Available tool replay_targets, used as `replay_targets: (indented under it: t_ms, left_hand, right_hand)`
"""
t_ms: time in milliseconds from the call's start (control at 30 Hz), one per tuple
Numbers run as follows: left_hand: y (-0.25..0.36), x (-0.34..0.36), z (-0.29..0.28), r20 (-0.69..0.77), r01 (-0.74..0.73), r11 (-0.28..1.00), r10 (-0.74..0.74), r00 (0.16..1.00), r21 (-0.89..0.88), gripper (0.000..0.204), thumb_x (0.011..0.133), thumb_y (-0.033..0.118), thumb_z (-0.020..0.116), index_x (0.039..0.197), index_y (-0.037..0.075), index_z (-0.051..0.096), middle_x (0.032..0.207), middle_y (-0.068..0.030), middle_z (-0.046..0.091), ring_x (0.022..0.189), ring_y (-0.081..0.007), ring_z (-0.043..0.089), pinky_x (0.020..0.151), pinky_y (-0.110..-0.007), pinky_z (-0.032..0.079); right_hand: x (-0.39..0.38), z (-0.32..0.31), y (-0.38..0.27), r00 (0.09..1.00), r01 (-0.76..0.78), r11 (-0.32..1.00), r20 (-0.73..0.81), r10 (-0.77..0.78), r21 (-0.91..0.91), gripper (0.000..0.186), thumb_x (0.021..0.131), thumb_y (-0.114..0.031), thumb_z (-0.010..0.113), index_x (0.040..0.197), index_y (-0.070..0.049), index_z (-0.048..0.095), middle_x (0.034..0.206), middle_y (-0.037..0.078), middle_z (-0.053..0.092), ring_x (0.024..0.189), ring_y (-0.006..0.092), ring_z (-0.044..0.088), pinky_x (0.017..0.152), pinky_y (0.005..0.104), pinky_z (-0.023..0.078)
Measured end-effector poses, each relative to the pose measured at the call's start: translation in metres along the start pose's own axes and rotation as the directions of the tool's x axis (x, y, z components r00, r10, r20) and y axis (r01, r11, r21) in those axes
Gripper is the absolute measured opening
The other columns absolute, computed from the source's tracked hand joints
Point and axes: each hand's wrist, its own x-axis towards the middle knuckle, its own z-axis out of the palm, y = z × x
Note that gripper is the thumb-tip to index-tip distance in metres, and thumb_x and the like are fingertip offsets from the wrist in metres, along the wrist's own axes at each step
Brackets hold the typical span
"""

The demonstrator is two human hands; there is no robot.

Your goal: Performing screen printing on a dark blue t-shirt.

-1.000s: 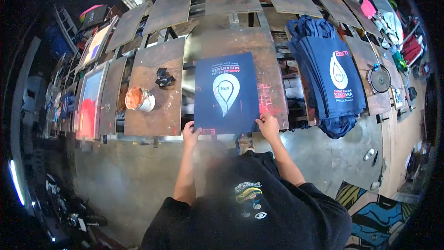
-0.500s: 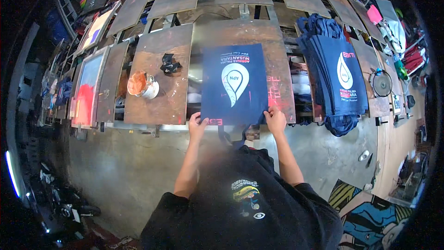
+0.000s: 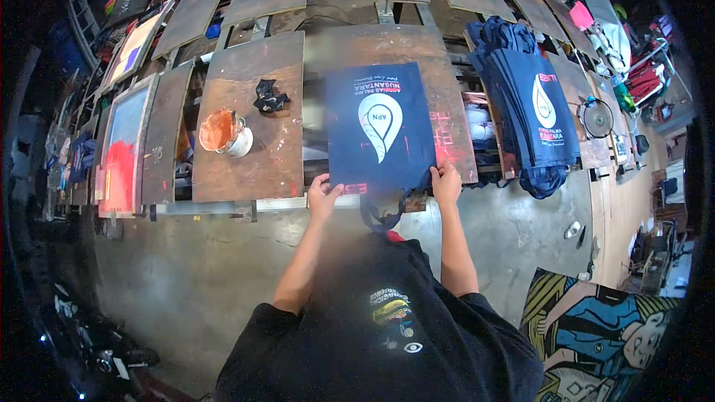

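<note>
A navy tote bag [image 3: 383, 160] lies flat on a dark, paint-stained board in front of me. Its white drop-shaped emblem and red and white lettering appear upside down from my side. At the bag's near left corner, my left hand [image 3: 323, 198] is closed with the cloth edge at its thumb and fingers. My right hand [image 3: 446, 183] pinches the near right corner. Between my hands, the bag's dark handles [image 3: 381, 219] hang over the board's near edge. The undersides of both corners are hidden.
A stack of navy bags [image 3: 525, 108] drapes over a board on the right. Left of me, an orange-smeared paint tub [image 3: 237, 141] and a crumpled black piece [image 3: 269, 97] sit on another board [image 3: 249, 179]. A framed screen [image 3: 128, 149] with red paint stands farther left.
The view has turned slightly, shifting the surroundings in the picture. Both hands stay at the bag's near corners, and the bag keeps nearly the same place on the board.
</note>
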Motion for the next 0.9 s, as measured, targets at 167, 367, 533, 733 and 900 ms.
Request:
replay_targets:
  t_ms: [167,367,533,733,900]
  left_hand:
    - [-0.01,0.006,-0.009,0.037,0.019,0.996,-0.015,0.999,-0.09,0.049,0.079,0.002,0.078,0.12,-0.002,0.053,0.094,-0.0112,0.069,0.082,-0.0149,0.066,0.072,-0.028,0.054]
    - [0.009,0.007,-0.008,0.08,-0.007,1.0,0.006,0.997,0.006,0.05,0.076,0.0,0.078,0.12,-0.001,0.053,0.087,-0.0086,0.07,0.078,-0.0128,0.067,0.069,-0.028,0.053]
    - [0.019,0.009,-0.01,0.071,-0.135,0.982,0.126,0.989,0.135,0.049,0.075,0.005,0.081,0.116,-0.002,0.055,0.072,-0.0049,0.065,0.062,-0.0092,0.058,0.057,-0.026,0.046]
    - [0.014,0.016,-0.013,0.121,-0.162,0.961,0.138,0.983,0.223,0.051,0.073,0.008,0.084,0.115,-0.002,0.056,0.072,-0.0048,0.063,0.062,-0.0113,0.058,0.059,-0.027,0.047]
    - [-0.001,0.02,-0.013,0.132,-0.151,0.981,0.135,0.982,0.12,0.056,0.074,0.01,0.084,0.119,-0.003,0.054,0.07,-0.0052,0.063,0.062,-0.0119,0.058,0.059,-0.028,0.048]
  right_hand:
    - [0.003,-0.001,-0.013,0.998,-0.053,0.993,0.033,0.05,0.102,0.02,0.078,-0.018,0.077,0.081,-0.002,0.065,0.07,0.016,0.066,0.068,0.0363,0.065,0.063,0.045,0.049]
    - [0.001,0.004,-0.002,1.0,-0.016,0.999,-0.011,0.017,0.046,0.021,0.077,-0.018,0.078,0.081,-0.001,0.066,0.072,0.017,0.067,0.071,0.0374,0.066,0.065,0.0451,0.051]
    - [0.0,0.004,0.0,0.999,0.017,1.0,-0.044,-0.017,0.012,0.023,0.076,-0.019,0.079,0.08,-0.001,0.065,0.073,0.018,0.068,0.072,0.0377,0.067,0.067,0.0451,0.052]
    - [0.0,0.004,-0.004,0.998,-0.047,0.999,-0.033,0.047,-0.009,0.022,0.076,-0.018,0.078,0.081,0.0,0.066,0.075,0.019,0.068,0.074,0.0382,0.067,0.069,0.0456,0.052]
    - [0.005,0.002,-0.004,0.997,-0.079,0.994,-0.002,0.079,0.07,0.021,0.077,-0.017,0.077,0.083,0.0,0.067,0.079,0.02,0.069,0.076,0.0381,0.068,0.071,0.0457,0.052]
